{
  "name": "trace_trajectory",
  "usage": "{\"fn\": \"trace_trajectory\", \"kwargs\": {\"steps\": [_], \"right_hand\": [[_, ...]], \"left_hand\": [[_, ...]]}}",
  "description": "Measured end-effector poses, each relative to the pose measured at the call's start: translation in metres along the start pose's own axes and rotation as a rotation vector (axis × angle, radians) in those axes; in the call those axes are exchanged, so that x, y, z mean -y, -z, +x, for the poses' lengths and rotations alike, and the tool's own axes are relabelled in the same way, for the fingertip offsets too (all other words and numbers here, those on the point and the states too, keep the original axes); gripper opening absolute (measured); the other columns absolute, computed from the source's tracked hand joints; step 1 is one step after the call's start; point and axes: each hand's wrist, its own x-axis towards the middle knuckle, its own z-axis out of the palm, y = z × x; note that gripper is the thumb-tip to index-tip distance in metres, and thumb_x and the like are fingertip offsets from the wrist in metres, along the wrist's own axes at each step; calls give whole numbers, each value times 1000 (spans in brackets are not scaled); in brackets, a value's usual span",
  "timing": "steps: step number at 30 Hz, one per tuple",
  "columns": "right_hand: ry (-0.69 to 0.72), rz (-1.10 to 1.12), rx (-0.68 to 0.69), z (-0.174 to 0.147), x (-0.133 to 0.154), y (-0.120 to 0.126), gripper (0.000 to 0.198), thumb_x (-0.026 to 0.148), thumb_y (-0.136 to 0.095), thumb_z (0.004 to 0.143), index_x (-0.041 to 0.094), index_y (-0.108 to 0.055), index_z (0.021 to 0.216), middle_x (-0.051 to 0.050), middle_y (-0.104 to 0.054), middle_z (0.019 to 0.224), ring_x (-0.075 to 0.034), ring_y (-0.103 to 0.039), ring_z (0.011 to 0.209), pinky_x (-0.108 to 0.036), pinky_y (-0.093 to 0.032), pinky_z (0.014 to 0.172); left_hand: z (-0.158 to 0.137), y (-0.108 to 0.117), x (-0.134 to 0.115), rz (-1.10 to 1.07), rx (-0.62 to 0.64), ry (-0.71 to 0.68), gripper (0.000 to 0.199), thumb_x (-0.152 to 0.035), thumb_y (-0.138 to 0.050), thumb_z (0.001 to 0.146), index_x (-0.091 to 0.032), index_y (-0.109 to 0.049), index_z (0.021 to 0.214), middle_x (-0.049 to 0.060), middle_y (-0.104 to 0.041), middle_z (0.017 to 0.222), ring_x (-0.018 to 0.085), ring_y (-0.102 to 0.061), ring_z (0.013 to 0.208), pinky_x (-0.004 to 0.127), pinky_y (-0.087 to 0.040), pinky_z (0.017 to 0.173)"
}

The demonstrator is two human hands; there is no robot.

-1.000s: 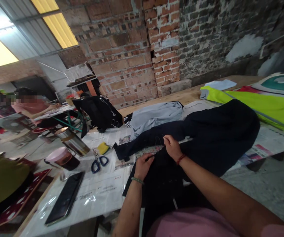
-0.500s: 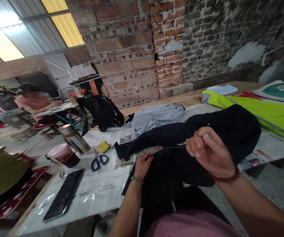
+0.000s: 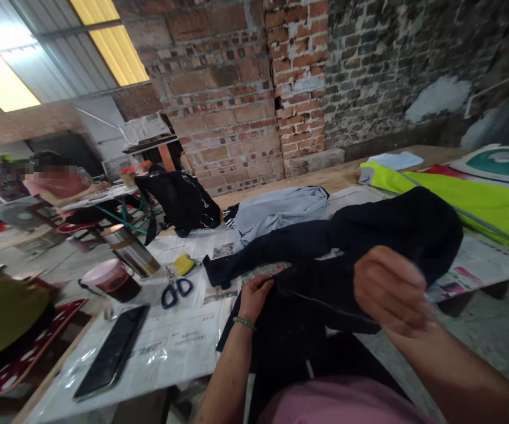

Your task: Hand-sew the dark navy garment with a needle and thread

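My left hand (image 3: pixel 254 299), with a green bead bracelet, pinches the edge of a black garment (image 3: pixel 290 324) lying over my lap and the table edge. My right hand (image 3: pixel 390 288) is to the right above the cloth, fingers curled and smeared by motion. A pale thread (image 3: pixel 320 301) runs slack from the garment near my left hand towards it. The sewing needle, a thin glint at the right fingertips earlier, is hidden now. Behind both hands lies a dark navy garment (image 3: pixel 396 224) with a long narrow part stretching left.
On the newspaper-covered table (image 3: pixel 179 347) are a phone (image 3: pixel 113 353), blue-handled scissors (image 3: pixel 176 291), a yellow sponge (image 3: pixel 184 264), a lidded cup (image 3: pixel 115 282), a steel flask (image 3: pixel 131 250), a black bag (image 3: pixel 184 200), grey cloth (image 3: pixel 281 209), a neon vest (image 3: pixel 466 200) and an iron (image 3: pixel 499 162). People sit left.
My right hand has turned over and moved right and down. The thread, taut before, now hangs loose across the black garment. My left hand keeps its hold.
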Motion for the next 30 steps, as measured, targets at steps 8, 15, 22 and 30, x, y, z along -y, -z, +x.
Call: {"fn": "trace_trajectory", "kwargs": {"steps": [8,15,22,30], "right_hand": [[-466,-179,43,42,-52,-72,16,33,-45,76,17,-47,74,8,-46,42,-3,-31,26,-14,-18,29],[-289,-564,-80,52,-83,-80,15,21,-43,76,16,-53,65,6,-44,42,-6,-40,38,-16,-29,39],[-270,-584,-124,54,-97,-80,17,22,-41,78,16,-54,69,5,-45,44,-7,-42,41,-17,-29,40],[-266,-581,-160,57,-99,-83,17,20,-40,78,16,-52,66,5,-44,44,-7,-42,40,-17,-29,39]], "left_hand": [[-3,3,-6,-23,-7,1,20,-32,-57,66,-18,-67,74,1,-66,73,17,-58,72,29,-44,69],[-2,4,-5,-66,-48,-5,16,-30,-60,64,-18,-67,73,1,-66,73,18,-59,72,29,-46,68],[-3,3,-3,-94,-38,0,15,-28,-62,62,-18,-67,72,1,-66,71,17,-59,69,29,-47,66],[-4,3,-5,-87,14,-107,12,-22,-61,63,-19,-67,73,2,-67,77,18,-60,77,32,-47,75]]}}
